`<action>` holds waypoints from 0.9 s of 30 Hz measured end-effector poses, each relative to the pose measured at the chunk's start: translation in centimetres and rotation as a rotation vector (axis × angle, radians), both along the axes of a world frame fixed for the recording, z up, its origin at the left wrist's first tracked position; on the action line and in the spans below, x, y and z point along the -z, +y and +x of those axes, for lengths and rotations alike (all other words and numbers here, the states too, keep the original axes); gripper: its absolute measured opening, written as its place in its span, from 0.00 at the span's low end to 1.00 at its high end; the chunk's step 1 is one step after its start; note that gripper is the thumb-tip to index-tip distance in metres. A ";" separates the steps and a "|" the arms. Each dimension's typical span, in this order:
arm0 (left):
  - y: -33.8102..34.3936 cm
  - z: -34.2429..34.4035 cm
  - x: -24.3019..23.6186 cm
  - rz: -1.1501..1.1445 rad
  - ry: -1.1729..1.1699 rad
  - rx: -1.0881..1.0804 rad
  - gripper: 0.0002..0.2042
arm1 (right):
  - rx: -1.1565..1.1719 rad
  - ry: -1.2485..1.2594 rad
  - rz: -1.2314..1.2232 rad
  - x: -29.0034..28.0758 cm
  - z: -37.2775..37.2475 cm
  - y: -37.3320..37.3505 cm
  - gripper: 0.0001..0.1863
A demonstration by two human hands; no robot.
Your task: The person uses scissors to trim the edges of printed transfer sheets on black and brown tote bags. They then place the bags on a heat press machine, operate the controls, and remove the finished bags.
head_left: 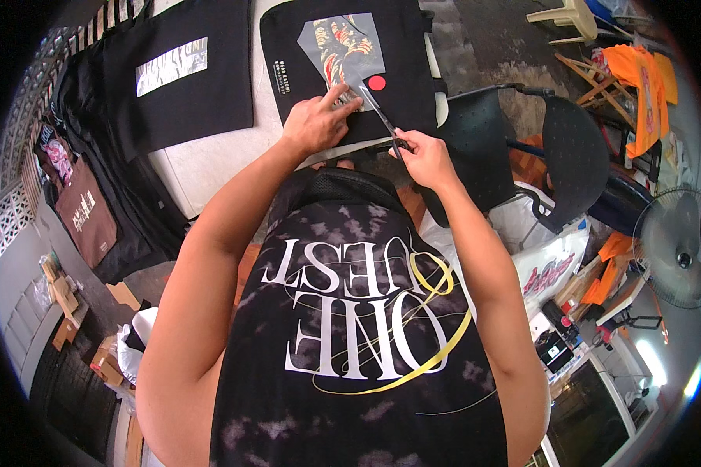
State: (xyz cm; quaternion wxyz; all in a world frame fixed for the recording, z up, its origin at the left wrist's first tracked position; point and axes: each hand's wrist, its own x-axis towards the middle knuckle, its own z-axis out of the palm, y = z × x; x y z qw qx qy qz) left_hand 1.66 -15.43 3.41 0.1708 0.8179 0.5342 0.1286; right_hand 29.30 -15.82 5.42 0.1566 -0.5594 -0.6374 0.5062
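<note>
Scissors (382, 117) in the right hand (427, 158), beside a film (343, 54) on black cloth (409, 47).
Nearest, the person's shirt (249, 373) bears big white lettering (366, 335). The right fingers are closed round the scissors' handles; how far the blades part, I cannot tell. Left of that grip, the left hand (318, 123) covers the film's lower end, fingers bent; whether it pinches anything, I cannot tell. The film lies just beyond the grip, a red dot (377, 83) beside it, small pale lettering (280, 76) to its left. A white table (266, 117) bears the cloth. A black chair (565, 148) crowds the grip's right; well past it are a fan (678, 249) and orange cloth (635, 89).
</note>
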 end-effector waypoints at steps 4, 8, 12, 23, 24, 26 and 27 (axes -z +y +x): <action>0.0 -0.1 -0.3 0.011 -0.009 0.009 0.29 | 0.019 0.032 -0.011 -0.3 -0.8 0.4 0.18; 0.1 -0.1 -0.2 0.019 -0.021 0.008 0.29 | 0.042 0.040 -0.016 0.3 -1.6 0.7 0.17; 0.1 -0.1 0.0 0.022 -0.032 0.007 0.29 | 0.035 -0.007 -0.077 0.0 -2.2 1.0 0.17; 0.1 -0.1 0.0 0.017 -0.048 0.007 0.28 | 0.105 0.159 -0.440 -1.5 -3.9 2.1 0.14; 0.1 -0.1 0.0 0.018 -0.055 0.008 0.28 | 0.121 0.195 -0.465 -1.4 -3.9 2.2 0.15; 0.1 -0.1 0.0 0.015 -0.048 0.007 0.29 | 0.152 0.268 -0.516 -1.4 -4.1 2.2 0.16; 0.1 -0.1 0.0 0.013 -0.045 0.006 0.29 | 0.159 0.285 -0.535 -1.3 -4.1 2.2 0.16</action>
